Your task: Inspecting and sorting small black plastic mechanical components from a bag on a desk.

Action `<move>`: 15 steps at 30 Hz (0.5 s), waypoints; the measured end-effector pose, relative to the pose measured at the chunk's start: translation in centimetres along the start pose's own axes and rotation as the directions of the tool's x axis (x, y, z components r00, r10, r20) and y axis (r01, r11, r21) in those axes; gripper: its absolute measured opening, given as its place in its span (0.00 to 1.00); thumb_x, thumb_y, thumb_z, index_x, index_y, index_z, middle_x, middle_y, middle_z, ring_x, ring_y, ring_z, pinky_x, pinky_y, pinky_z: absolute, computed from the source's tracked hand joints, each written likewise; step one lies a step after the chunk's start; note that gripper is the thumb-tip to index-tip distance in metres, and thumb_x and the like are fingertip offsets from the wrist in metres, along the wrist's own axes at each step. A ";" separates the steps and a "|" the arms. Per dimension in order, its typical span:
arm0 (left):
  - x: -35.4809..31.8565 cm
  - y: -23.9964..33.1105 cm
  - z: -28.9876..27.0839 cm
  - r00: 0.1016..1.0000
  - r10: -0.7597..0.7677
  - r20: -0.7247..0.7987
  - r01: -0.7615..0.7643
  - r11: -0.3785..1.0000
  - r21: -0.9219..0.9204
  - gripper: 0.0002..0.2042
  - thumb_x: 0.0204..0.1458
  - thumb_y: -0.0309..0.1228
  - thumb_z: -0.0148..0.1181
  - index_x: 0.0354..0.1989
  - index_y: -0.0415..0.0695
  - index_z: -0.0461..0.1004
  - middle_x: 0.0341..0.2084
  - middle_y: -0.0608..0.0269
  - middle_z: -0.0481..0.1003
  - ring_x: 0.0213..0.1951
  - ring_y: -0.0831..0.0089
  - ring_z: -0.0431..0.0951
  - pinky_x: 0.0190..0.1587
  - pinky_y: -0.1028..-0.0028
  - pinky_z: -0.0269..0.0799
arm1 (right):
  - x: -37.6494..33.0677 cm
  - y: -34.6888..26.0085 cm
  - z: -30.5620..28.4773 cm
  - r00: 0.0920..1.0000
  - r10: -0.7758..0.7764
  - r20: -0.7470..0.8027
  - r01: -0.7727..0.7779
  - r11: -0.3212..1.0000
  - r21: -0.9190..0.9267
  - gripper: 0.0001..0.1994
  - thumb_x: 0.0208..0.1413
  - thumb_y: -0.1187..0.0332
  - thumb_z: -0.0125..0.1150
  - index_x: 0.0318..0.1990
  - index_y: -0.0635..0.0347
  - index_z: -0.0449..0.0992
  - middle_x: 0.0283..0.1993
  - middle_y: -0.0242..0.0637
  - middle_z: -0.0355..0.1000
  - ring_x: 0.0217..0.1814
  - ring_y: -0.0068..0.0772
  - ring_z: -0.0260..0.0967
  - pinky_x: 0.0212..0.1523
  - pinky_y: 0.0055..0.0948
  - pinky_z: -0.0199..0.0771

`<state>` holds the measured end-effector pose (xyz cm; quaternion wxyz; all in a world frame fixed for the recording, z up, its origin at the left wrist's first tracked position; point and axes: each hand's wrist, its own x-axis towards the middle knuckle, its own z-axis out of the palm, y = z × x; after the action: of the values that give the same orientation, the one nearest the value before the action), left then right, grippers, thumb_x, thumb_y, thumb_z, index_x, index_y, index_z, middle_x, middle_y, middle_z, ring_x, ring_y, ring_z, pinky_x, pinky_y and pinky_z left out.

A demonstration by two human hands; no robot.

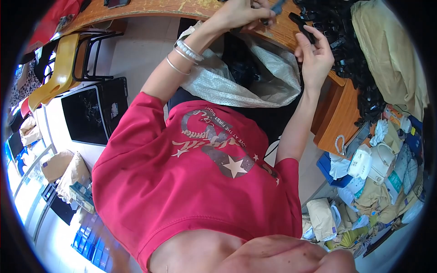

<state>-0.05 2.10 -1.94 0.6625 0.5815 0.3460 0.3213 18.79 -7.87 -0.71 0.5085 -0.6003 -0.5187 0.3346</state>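
Note:
My left hand (241,14), with bracelets on the wrist, is closed at the table's near edge. From its fingers sticks a slim, dark grey-blue piece (278,6); its kind is hard to make out. To the right, my right hand (317,59) is raised with thumb and fingers bent around a small black part (301,26), which looks like plastic. Beneath both hands a white woven sack (216,84) gapes over my lap, with black items (241,68) inside. A heap of black parts (334,20) lies on the table just beyond my right hand.
The worn wooden table (177,7) curves along the far side. A tan cloth sack (387,54) borders the black heap. Bags and packages (373,168) crowd the right. On the left stand a yellow chair (66,68) and a black box (86,113).

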 end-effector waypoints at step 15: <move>-3.8 2.8 2.2 0.844 0.524 0.111 -0.524 0.764 0.377 0.14 0.57 0.33 0.57 0.48 0.38 0.75 0.20 0.61 0.74 0.15 0.85 0.64 0.19 0.80 0.61 | -1.9 -1.1 2.4 0.989 -0.114 -0.089 0.138 0.930 0.341 0.09 0.57 0.76 0.57 0.41 0.76 0.71 0.30 0.51 0.75 0.28 0.37 0.78 0.28 0.29 0.82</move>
<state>-0.33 -1.91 1.37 0.4160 0.7752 0.2276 0.4174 15.78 -9.09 -0.48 0.6439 -0.4777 -0.4717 0.3670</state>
